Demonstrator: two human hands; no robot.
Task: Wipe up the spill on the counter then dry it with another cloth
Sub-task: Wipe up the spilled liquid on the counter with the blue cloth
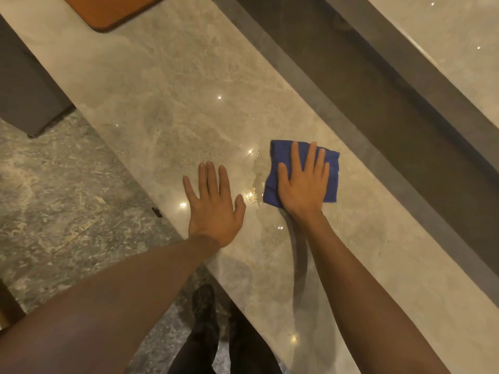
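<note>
A folded blue cloth (330,168) lies flat on the beige marble counter (167,85). My right hand (303,184) presses down on the cloth with fingers spread. A thin clear spill (256,182) glistens on the counter just left of the cloth, between my two hands. My left hand (213,205) rests flat and open on the counter near its front edge, holding nothing.
A brown board (108,9) lies at the counter's far left end. A dark recessed channel (378,85) runs along the counter's back. Below the front edge is grey marble floor (54,184), with my dark shoes (204,300) and a grey cabinet (24,85) at left.
</note>
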